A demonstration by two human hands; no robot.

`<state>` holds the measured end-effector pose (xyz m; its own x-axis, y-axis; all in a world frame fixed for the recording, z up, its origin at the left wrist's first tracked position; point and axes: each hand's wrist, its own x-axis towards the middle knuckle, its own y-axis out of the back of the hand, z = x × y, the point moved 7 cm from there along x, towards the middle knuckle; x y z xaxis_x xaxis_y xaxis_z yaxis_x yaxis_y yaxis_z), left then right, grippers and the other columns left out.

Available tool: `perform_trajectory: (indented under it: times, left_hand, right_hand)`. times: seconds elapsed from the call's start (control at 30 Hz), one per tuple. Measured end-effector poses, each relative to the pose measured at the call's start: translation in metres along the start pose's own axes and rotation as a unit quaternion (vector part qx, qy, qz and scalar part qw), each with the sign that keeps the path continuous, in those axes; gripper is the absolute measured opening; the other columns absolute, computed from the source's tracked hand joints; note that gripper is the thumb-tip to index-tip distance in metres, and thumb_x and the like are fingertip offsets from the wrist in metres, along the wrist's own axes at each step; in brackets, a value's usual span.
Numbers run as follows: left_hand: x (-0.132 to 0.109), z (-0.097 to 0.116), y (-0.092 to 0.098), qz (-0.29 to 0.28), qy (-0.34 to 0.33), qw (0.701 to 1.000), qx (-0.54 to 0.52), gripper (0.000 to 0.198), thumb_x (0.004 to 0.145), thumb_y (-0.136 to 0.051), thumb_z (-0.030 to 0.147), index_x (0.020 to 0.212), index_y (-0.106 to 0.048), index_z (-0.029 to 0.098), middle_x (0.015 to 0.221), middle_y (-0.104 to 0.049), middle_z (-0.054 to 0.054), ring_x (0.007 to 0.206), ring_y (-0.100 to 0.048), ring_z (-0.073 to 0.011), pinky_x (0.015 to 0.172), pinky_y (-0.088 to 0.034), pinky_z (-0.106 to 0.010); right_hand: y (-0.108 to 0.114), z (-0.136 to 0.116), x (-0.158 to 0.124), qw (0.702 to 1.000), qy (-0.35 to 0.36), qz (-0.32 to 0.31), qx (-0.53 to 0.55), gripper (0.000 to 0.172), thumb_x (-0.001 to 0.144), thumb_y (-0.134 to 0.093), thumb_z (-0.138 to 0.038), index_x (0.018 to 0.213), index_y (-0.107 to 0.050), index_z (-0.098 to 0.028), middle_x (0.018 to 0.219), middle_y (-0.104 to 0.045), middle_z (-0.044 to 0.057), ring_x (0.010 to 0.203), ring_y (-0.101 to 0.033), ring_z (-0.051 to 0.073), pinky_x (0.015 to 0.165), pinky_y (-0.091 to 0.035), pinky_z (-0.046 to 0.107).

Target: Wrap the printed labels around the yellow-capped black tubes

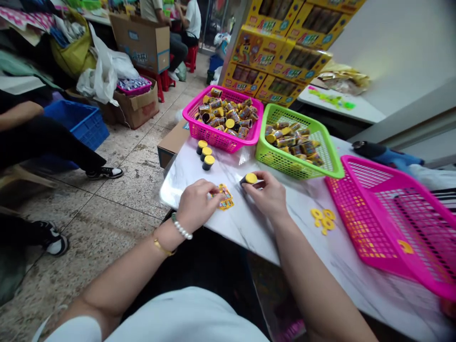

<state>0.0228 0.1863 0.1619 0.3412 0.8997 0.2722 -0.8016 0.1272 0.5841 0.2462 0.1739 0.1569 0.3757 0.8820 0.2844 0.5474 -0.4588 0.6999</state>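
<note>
My right hand (267,192) grips a small dark cup with a yellow lid (251,178) just over the marble-patterned table (245,228). The thumb and fingers of my left hand (196,203) are pinched at the edge of a small yellow printed label (226,197), which has colourful pictures on it. Whether one label or a few lie there cannot be made out. Beyond my left hand, three lidded dark cups, the nearest a yellow-topped cup (208,162), stand in a row. Yellow ring-shaped pieces (323,219) lie to the right of my right forearm.
A pink basket (223,138) and a green basket (299,166) hold many small yellow-labelled cups. At right stands a larger pink basket (377,228) with a yellow piece inside. Yellow display boxes (263,57) are stacked behind. Another person's leg (67,137) extends at left, beside a blue crate (85,123).
</note>
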Motion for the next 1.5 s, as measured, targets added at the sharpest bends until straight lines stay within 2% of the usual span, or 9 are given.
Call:
perform_trajectory:
  times: [0.2, 0.4, 0.57, 0.67, 0.8, 0.87, 1.0, 1.13, 1.5]
  left_hand:
    - [0.015, 0.0, -0.033, -0.071, 0.004, 0.985, 0.16, 0.01, 0.088, -0.066, 0.023, 0.082, -0.07, 0.016, 0.092, -0.067, -0.006, 0.075, -0.064, -0.0178, 0.06, -0.045, -0.028]
    - [0.003, -0.002, -0.003, 0.097, -0.083, 0.992, 0.002, 0.012, 0.083, -0.07, 0.013, 0.072, -0.067, 0.016, 0.077, -0.063, -0.001, 0.068, -0.061, -0.0117, 0.062, -0.048, -0.023]
    - [-0.004, 0.005, 0.007, 0.147, -0.134, 0.98, -0.023, 0.012, 0.085, -0.069, 0.015, 0.073, -0.068, 0.016, 0.073, -0.063, -0.001, 0.065, -0.062, -0.0108, 0.061, -0.05, -0.021]
    - [-0.008, 0.019, 0.012, 0.141, -0.209, 0.968, -0.006, 0.009, 0.091, -0.062, 0.015, 0.088, -0.07, 0.016, 0.083, -0.068, -0.004, 0.074, -0.066, -0.0119, 0.068, -0.055, -0.022]
    - [-0.018, 0.035, 0.017, 0.138, -0.318, 0.937, 0.041, 0.015, 0.093, -0.058, 0.013, 0.097, -0.071, 0.018, 0.093, -0.074, -0.007, 0.081, -0.069, -0.0141, 0.071, -0.057, -0.023]
    - [-0.022, 0.039, 0.014, 0.117, -0.337, 0.933, 0.041, 0.016, 0.093, -0.057, 0.013, 0.096, -0.072, 0.019, 0.097, -0.075, -0.008, 0.083, -0.07, -0.0157, 0.075, -0.058, -0.026]
    - [-0.021, 0.028, 0.017, 0.121, -0.159, 0.977, -0.077, 0.01, 0.091, -0.064, 0.024, 0.094, -0.071, 0.018, 0.088, -0.072, -0.006, 0.072, -0.065, -0.0134, 0.066, -0.055, -0.024]
    - [-0.028, 0.014, 0.015, 0.133, 0.024, 0.965, -0.223, 0.022, 0.093, -0.062, 0.031, 0.078, -0.069, 0.017, 0.068, -0.063, -0.001, 0.059, -0.055, -0.0099, 0.057, -0.046, -0.021]
    - [-0.026, 0.008, 0.005, 0.117, 0.134, 0.932, -0.315, 0.028, 0.087, -0.065, 0.042, 0.081, -0.075, 0.016, 0.075, -0.069, -0.005, 0.066, -0.061, -0.0132, 0.051, -0.044, -0.021]
  right_hand:
    - [0.002, 0.012, 0.008, 0.999, 0.01, 0.011, -0.033, 0.048, 0.064, -0.073, -0.042, 0.105, -0.066, -0.017, 0.097, -0.068, 0.007, 0.062, -0.058, 0.017, 0.07, -0.05, 0.037]
    - [0.043, -0.025, -0.017, 0.971, 0.089, 0.208, 0.082, 0.032, 0.084, -0.065, -0.047, 0.094, -0.068, -0.017, 0.083, -0.065, 0.004, 0.056, -0.055, 0.014, 0.054, -0.045, 0.029]
    - [0.015, -0.048, -0.031, 0.984, 0.115, 0.076, 0.109, 0.042, 0.09, -0.06, -0.05, 0.062, -0.065, -0.018, 0.051, -0.057, 0.0, 0.048, -0.051, 0.013, 0.051, -0.039, 0.027]
    - [-0.003, -0.034, -0.025, 0.985, 0.013, -0.014, 0.174, 0.051, 0.085, -0.06, -0.064, 0.066, -0.069, -0.017, 0.054, -0.061, 0.002, 0.047, -0.052, 0.013, 0.048, -0.039, 0.026]
    - [-0.042, -0.02, -0.031, 0.903, -0.139, -0.279, 0.296, 0.06, 0.074, -0.066, -0.074, 0.064, -0.067, -0.015, 0.048, -0.056, 0.001, 0.038, -0.038, 0.009, 0.038, -0.025, 0.022]
    - [-0.047, -0.021, -0.035, 0.876, -0.167, -0.308, 0.331, 0.053, 0.068, -0.076, -0.067, 0.064, -0.066, -0.015, 0.048, -0.053, -0.002, 0.039, -0.035, 0.007, 0.039, -0.023, 0.021]
    - [-0.038, -0.03, -0.032, 0.904, -0.14, -0.208, 0.347, 0.046, 0.07, -0.077, -0.061, 0.064, -0.062, -0.017, 0.047, -0.049, -0.004, 0.041, -0.037, 0.008, 0.04, -0.026, 0.022]
    - [-0.034, -0.042, -0.034, 0.937, -0.081, -0.158, 0.3, 0.05, 0.08, -0.064, -0.065, 0.062, -0.057, -0.019, 0.046, -0.045, -0.004, 0.042, -0.036, 0.009, 0.041, -0.029, 0.024]
    - [-0.027, -0.049, -0.039, 0.961, -0.003, -0.113, 0.253, 0.051, 0.088, -0.057, -0.063, 0.06, -0.053, -0.019, 0.053, -0.044, -0.003, 0.05, -0.037, 0.011, 0.046, -0.033, 0.024]
